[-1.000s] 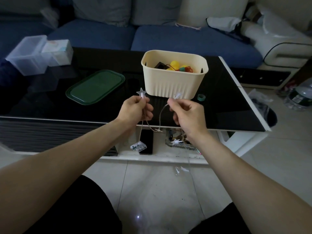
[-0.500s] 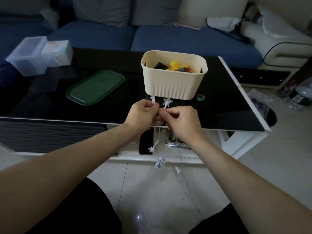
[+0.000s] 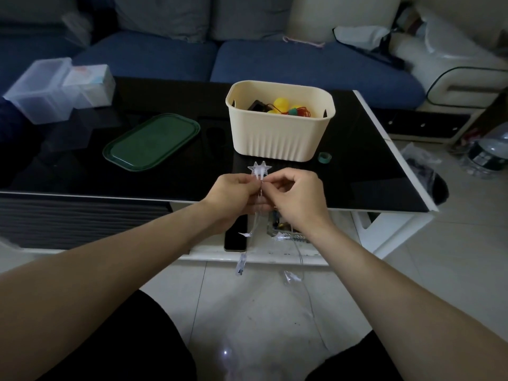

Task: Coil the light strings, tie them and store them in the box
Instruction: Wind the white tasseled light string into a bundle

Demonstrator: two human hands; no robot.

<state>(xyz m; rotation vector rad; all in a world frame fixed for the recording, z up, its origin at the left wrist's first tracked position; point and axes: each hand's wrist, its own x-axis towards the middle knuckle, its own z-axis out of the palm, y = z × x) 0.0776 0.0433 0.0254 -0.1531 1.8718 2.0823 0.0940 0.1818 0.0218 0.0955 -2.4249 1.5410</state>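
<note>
A clear star light string (image 3: pixel 259 169) is held over the near edge of the black table (image 3: pixel 362 171). My left hand (image 3: pixel 232 194) pinches its wire just below two star lamps that stand together above my fingers. My right hand (image 3: pixel 295 198) pinches the same wire right beside it, fingertips touching the left hand. Loops of the string with more stars and a clear clip hang below toward the floor. The cream ribbed box (image 3: pixel 279 134) stands on the table behind my hands, holding a string of yellow and coloured ball lights.
A dark green lid (image 3: pixel 151 141) lies on the table to the left. Clear plastic containers (image 3: pixel 52 89) stand at the far left. A small green tape roll (image 3: pixel 324 157) lies right of the box. A blue sofa runs behind, and a phone lies on the shelf below.
My hands were apart with a loop of string between them. They have come together, and the two stars now stand side by side above my fingers.
</note>
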